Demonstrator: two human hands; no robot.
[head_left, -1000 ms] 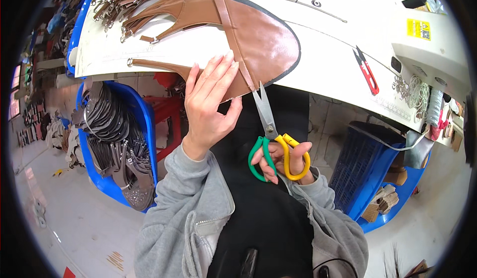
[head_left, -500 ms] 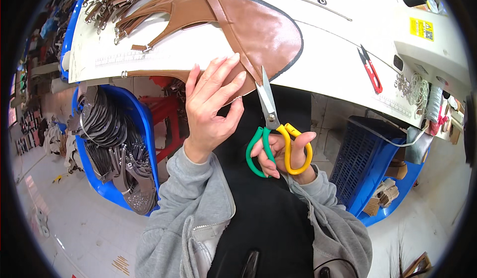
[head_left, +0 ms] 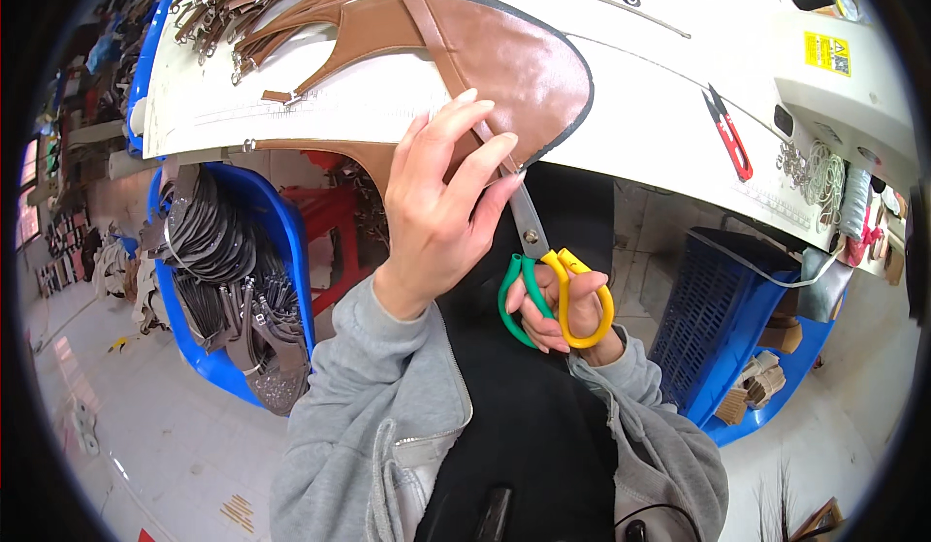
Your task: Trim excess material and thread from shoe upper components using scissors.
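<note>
While the white desk (head_left: pixel 640 106) fills the top of your view, the brown leather piece (head_left: pixel 504 57) lies on it with its rounded, dark-edged end hanging over the near edge, straight above your hands. Its long axis runs from the straps at upper left down to that rounded end at lower right. Your left hand (head_left: pixel 441 207) is the nearer one: its fingers spread flat against the underside and edge of the overhanging leather, steadying it. Your right hand (head_left: pixel 562 304) sits lower and just to the right, fingers through the green and yellow loops of the scissors (head_left: pixel 538 261). The blades point up and slightly left, their tips hidden behind your left fingers at the leather's edge, so you cannot tell how far apart they stand.
</note>
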